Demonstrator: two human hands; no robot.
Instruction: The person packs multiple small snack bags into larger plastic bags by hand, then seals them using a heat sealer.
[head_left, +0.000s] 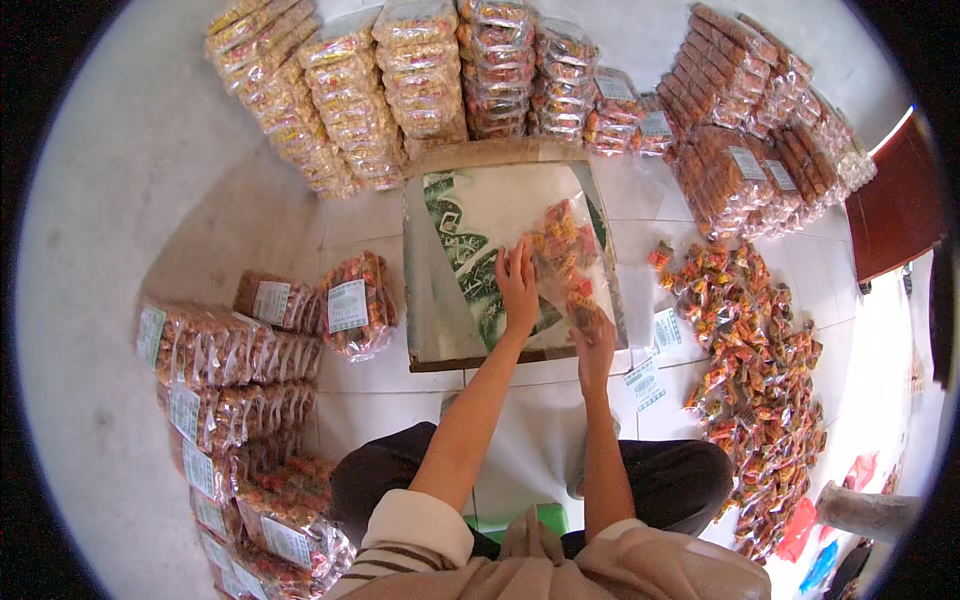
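Observation:
A low board-topped table with a green and white printed surface stands before me. On its right half lies a clear plastic bag with red and yellow wrapped pieces in it. My left hand rests by the left side of the bag, fingers spread and slightly bent; whether it presses on the film cannot be told. My right hand grips the near end of the bag, at the table's front right edge. Two printed paper labels lie on the floor tiles right of the table.
A long heap of small wrapped pieces covers the floor at right. Filled packs stand in stacks behind the table, with brown packs at back right. Labelled packs are piled at left, one pack close beside the table.

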